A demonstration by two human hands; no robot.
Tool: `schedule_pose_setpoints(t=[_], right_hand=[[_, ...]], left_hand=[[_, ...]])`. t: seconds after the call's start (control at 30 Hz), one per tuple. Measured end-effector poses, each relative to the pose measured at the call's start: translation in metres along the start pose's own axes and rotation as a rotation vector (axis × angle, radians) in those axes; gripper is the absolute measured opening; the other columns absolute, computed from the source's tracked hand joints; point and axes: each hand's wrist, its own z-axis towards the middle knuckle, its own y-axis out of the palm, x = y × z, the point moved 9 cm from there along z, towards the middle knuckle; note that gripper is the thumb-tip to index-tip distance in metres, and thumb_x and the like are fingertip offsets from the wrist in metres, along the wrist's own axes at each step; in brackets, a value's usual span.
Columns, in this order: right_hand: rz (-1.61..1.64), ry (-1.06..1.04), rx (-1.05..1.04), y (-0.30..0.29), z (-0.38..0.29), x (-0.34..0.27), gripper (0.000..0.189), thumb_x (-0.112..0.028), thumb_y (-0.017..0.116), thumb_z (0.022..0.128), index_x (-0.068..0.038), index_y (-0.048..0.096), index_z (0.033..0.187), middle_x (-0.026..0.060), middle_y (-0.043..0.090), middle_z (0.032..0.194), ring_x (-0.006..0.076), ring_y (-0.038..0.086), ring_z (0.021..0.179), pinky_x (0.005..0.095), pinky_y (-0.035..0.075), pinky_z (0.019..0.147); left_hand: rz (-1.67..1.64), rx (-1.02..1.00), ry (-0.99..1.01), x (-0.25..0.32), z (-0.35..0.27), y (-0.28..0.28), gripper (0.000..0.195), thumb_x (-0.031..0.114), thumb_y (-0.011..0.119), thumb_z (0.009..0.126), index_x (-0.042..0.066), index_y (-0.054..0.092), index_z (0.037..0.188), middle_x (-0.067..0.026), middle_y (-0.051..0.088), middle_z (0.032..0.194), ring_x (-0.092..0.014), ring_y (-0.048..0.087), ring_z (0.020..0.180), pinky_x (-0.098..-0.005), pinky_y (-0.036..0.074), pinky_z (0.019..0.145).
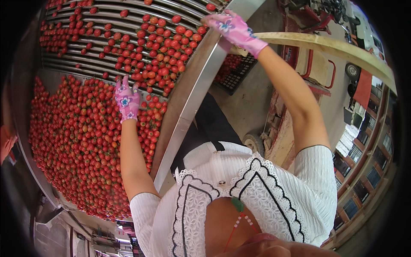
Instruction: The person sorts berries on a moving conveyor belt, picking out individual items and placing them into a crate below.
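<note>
My left hand (126, 98), in a pink floral glove, reaches in where the roller bed (93, 69) meets a deep heap of cherry tomatoes (86, 128). Its fingers are spread and touch tomatoes; I see none gripped. On the metal side rim (202, 74) lies my right hand (236, 32), gloved alike, fingers stretched toward the rollers and thumb apart. Nothing shows in its grasp, though the underside is hidden. Between the hands, loose tomatoes (163, 51) crowd the metal rollers, some with green stem ends.
Below the rim, a black plastic crate (236, 74) with tomatoes stands on the concrete floor (247, 99). A pale curved bar (327, 48) extends right from beside my right hand. A worn red vehicle (282, 119) stands beyond. An orange sleeve (6, 143) shows at far left.
</note>
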Motion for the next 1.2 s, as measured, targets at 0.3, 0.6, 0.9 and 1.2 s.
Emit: schedule_pose_setpoints(t=[0.3, 0.6, 0.9, 1.2], right_hand=[[0.761, 0.332, -0.085, -0.123, -0.176, -0.023, 0.054, -0.041, 0.043, 0.099, 0.001, 0.051, 0.132, 0.0147, 0.057, 0.13, 0.0232, 0.055, 0.12, 0.0357, 0.039, 0.106], [1.148, 0.91, 0.829, -0.072, -0.445, 0.167, 0.059, -0.04, 0.044, 0.1, 0.002, 0.038, 0.14, 0.0184, 0.045, 0.141, 0.0311, 0.048, 0.127, 0.0381, 0.039, 0.107], [0.951, 1.413, 1.418, -0.022, -0.67, 0.272, 0.06, -0.047, 0.045, 0.097, -0.006, 0.04, 0.14, 0.015, 0.044, 0.142, 0.026, 0.05, 0.124, 0.0369, 0.043, 0.101], [0.65, 0.138, -0.106, 0.052, -0.192, -0.073, 0.026, -0.02, 0.064, 0.089, -0.007, 0.063, 0.111, 0.0083, 0.067, 0.098, 0.0261, 0.065, 0.086, 0.0361, 0.052, 0.078]], left_hand=[[-0.214, 0.074, -0.131, 0.001, -0.034, -0.049, 0.051, 0.023, 0.065, 0.088, 0.008, 0.048, 0.133, -0.0235, 0.047, 0.134, -0.039, 0.045, 0.124, -0.0443, 0.04, 0.103], [-0.418, 0.077, -0.087, 0.065, -0.033, -0.06, 0.051, 0.025, 0.062, 0.092, -0.001, 0.047, 0.133, -0.0211, 0.051, 0.132, -0.034, 0.046, 0.125, -0.0414, 0.036, 0.105], [-0.462, 0.032, -0.245, 0.026, -0.065, -0.039, 0.051, 0.026, 0.061, 0.092, -0.001, 0.047, 0.133, -0.0226, 0.051, 0.13, -0.034, 0.049, 0.121, -0.0411, 0.039, 0.102], [-0.379, -0.094, -0.233, 0.051, -0.074, -0.025, 0.053, 0.029, 0.062, 0.089, 0.001, 0.047, 0.132, -0.0243, 0.05, 0.13, -0.039, 0.049, 0.121, -0.0427, 0.04, 0.102]])
